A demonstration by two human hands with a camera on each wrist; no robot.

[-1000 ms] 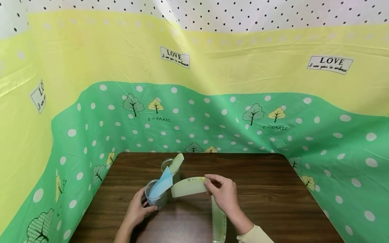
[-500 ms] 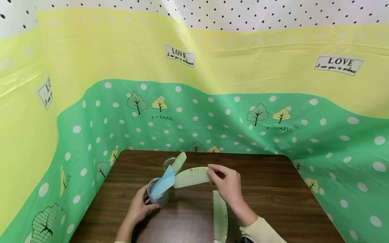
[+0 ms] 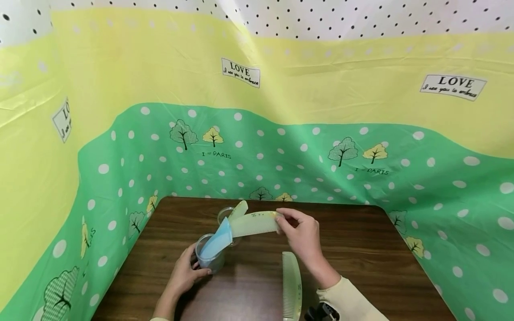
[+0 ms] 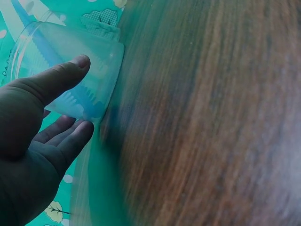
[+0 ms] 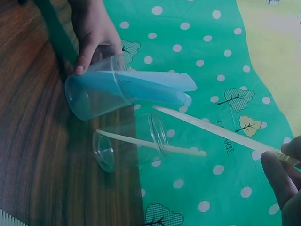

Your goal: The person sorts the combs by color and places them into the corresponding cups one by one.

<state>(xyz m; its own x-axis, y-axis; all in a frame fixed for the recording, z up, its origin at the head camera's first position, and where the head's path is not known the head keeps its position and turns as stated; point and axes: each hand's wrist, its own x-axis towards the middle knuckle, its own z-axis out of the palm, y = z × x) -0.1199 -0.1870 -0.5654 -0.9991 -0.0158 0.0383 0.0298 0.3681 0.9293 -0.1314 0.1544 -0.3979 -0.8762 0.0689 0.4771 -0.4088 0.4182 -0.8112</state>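
Pinching held green comb (image 3: 254, 224) by one end, thumb to fingers, right hand (image 3: 303, 232) has just raised it higher, right of near cup (image 3: 217, 265), so it's clear of surface (image 3: 245, 292), in neither cup; left hand (image 3: 184, 272) curled partway round near cup, two blue combs (image 5: 157, 91) inside; far cup (image 5: 129, 155), behind near cup: one leaning green comb (image 3: 240, 210); loose green comb (image 3: 292, 285) right of near cup

Curtained booth, printed cloth (image 3: 289, 147) around table (image 3: 353, 249)
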